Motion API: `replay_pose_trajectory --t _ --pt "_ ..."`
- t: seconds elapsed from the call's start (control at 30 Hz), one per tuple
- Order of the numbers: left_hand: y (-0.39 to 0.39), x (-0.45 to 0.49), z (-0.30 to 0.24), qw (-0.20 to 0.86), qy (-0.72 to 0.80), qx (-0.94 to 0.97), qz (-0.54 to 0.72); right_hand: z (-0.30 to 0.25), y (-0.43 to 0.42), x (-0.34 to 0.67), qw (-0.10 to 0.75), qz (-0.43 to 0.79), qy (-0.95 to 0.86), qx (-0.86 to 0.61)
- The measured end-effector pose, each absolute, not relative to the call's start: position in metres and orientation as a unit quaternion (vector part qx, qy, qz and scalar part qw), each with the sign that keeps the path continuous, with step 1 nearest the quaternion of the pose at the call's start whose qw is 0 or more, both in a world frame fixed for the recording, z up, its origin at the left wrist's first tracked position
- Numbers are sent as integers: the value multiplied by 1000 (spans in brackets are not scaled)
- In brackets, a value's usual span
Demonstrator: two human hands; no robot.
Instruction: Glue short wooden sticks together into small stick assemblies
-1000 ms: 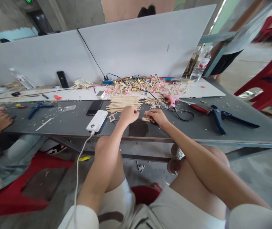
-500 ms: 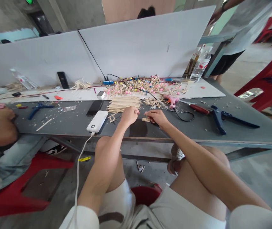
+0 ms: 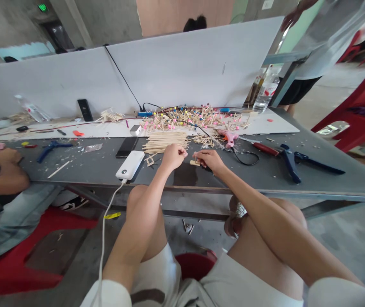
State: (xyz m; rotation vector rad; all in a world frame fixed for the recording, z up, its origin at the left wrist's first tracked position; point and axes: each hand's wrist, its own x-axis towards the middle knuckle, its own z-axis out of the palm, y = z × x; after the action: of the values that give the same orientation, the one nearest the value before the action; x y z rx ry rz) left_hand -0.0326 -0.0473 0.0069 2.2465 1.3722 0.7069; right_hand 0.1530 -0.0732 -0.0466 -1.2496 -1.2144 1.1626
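My right hand (image 3: 212, 160) pinches a short thin wooden stick (image 3: 195, 157) that stands upright over a small flat wooden piece (image 3: 194, 163) on the grey table. To its left, my left hand (image 3: 174, 156) is closed, fingers curled with the thumb against them; anything inside is too small or hidden to make out. Just behind it lies a row of thin wooden sticks (image 3: 164, 140). A little wooden frame (image 3: 150, 160) rests on the table left of my left hand.
Behind are a heap of colour-tipped sticks (image 3: 182, 117) and a pink glue gun (image 3: 229, 137). Blue-handled cutters (image 3: 289, 162) lie right, near a red-handled tool (image 3: 265, 147). A white power bank (image 3: 130, 165) with cable and a dark phone (image 3: 127, 146) sit left. A co-worker's hand (image 3: 4, 157) is far left.
The camera has tilted slightly, so the scene sits a little lower. Both my hands keep nearly the same place and grip.
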Motion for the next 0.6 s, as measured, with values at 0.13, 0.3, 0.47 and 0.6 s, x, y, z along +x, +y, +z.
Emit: replay_pose_trajectory --t 0.13,0.3,0.47,0.6 --pt "-47 -32 9 206 482 814 250 -45 -74 153 502 481 -503 -513" --pt "-47 -30 11 182 501 797 282 -47 -74 153 499 479 -504 -517" --pt "-48 -30 9 220 478 800 289 -47 -74 153 499 482 -506 -513" --pt "-50 -28 9 248 478 785 307 -46 -74 153 497 482 -506 -514"
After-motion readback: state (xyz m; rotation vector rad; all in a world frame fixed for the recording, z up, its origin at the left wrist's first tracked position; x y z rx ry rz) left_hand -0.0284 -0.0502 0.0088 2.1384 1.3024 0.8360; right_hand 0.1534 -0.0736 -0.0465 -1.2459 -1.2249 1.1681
